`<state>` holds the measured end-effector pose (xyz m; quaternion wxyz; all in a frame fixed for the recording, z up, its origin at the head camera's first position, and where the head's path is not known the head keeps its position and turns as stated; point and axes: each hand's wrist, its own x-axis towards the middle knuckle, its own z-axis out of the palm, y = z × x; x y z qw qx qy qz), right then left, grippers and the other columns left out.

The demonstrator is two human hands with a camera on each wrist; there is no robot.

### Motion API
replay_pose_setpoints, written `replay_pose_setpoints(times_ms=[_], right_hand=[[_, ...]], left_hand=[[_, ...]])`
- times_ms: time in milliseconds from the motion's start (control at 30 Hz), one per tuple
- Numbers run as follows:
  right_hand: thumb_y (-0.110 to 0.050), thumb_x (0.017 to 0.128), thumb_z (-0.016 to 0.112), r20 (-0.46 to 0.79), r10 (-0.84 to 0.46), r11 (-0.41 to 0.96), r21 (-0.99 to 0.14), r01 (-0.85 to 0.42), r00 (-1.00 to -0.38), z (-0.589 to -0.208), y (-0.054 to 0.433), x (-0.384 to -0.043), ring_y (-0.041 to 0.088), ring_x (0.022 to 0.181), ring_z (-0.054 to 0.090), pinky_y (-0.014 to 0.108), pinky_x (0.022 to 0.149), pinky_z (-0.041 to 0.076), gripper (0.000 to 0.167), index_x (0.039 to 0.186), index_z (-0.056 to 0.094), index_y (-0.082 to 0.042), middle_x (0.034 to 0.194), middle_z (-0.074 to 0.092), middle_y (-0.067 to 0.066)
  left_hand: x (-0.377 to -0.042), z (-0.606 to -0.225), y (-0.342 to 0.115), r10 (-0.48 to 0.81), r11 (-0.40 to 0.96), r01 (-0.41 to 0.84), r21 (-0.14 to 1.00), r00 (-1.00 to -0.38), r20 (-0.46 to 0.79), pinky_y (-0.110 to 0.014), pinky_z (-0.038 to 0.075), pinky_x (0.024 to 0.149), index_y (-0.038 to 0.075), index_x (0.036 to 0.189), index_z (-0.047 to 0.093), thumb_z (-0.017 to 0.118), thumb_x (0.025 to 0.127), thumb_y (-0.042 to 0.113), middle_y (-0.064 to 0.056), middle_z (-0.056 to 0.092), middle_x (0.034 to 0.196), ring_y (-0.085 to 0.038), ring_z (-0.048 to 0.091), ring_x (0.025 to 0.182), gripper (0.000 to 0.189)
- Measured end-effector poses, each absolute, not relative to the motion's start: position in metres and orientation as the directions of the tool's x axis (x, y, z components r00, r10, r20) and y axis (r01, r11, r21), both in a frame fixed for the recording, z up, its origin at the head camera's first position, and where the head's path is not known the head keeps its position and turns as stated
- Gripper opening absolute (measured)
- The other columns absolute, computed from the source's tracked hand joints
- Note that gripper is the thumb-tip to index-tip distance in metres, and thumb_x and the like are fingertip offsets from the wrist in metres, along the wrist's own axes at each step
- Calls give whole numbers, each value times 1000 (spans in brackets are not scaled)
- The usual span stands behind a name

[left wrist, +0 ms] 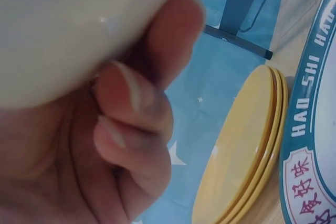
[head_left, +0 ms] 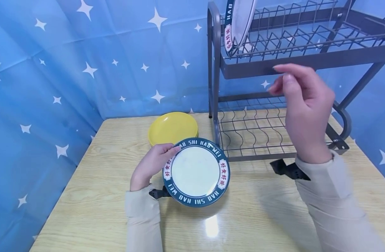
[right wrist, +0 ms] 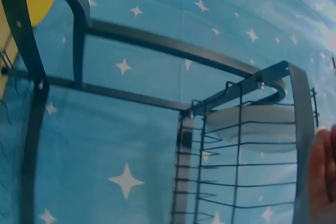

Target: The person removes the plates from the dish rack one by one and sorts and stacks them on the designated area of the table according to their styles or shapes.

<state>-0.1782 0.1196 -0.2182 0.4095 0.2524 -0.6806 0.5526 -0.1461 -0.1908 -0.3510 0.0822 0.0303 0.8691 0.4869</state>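
In the head view my left hand (head_left: 151, 163) grips the left rim of a round white plate (head_left: 195, 171) with a dark teal patterned border, thumb on its upper face. The left wrist view shows this plate's pale underside (left wrist: 79, 24) with fingers curled beneath it. Another teal-bordered plate (left wrist: 297, 145) lies farther off there; the held plate hides it from the head view. My right hand (head_left: 309, 108) is raised in front of the dish rack (head_left: 302, 61), fingers loosely bent and holding nothing. A matching plate (head_left: 244, 24) stands upright at the left end of the rack's upper tier.
Several stacked yellow plates (head_left: 172, 127) lie on the wooden table (head_left: 95, 196) behind the held plate. The rack's lower wire shelf (head_left: 255, 129) sits low over the table at the right. A blue star-patterned curtain (head_left: 126, 56) hangs behind.
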Motion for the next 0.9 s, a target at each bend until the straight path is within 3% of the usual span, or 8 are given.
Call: replay_pose_setpoints(times_ms=[167,400,567,700,767,900], right_hand=[[-8,90,45,891,64,368,-439,-820,-449,-203,117,-191,14,81,58,20,70,39,25,106,64,-10,87,64,8],[-18,86,46,940,42,528,-308,-791,-337,-191,114,-207,17,83,51,24,82,35,27,105,65,-13,85,62,7],[-21,86,44,946,6,614,-258,-746,-323,-185,117,-214,23,83,46,25,81,32,32,113,61,-15,87,61,13],[-24,88,45,948,-36,675,-209,-707,-316,-174,115,-219,21,91,42,28,91,24,35,121,53,-16,93,61,12],[-26,89,44,940,-84,695,-182,-695,-331,-169,114,-223,20,92,42,28,92,22,39,127,45,-16,94,61,12],[-31,91,41,912,-142,716,-174,-676,-385,-161,115,-230,22,80,46,29,92,24,45,132,34,-12,87,59,14]], left_hand=[[-147,-354,-195,132,507,-49,861,-982,-133,-35,46,65,16,86,64,49,88,46,-9,61,67,-22,60,62,33],[-148,-358,-200,117,489,-80,869,-981,-156,-34,47,67,15,87,65,50,88,44,-10,62,69,-23,62,63,33],[-152,-365,-202,89,528,-111,842,-979,-185,-34,45,70,14,85,64,49,89,43,-9,62,68,-21,61,66,33],[-154,-371,-203,64,534,-158,831,-972,-226,-35,43,73,16,87,63,49,88,45,-9,62,69,-21,61,68,33],[-155,-374,-204,63,530,-163,832,-971,-231,-35,42,74,16,87,64,49,88,45,-9,62,69,-22,61,68,33],[-156,-379,-205,80,527,-143,838,-973,-217,-35,43,73,16,87,64,48,89,44,-10,62,68,-22,62,64,33]])
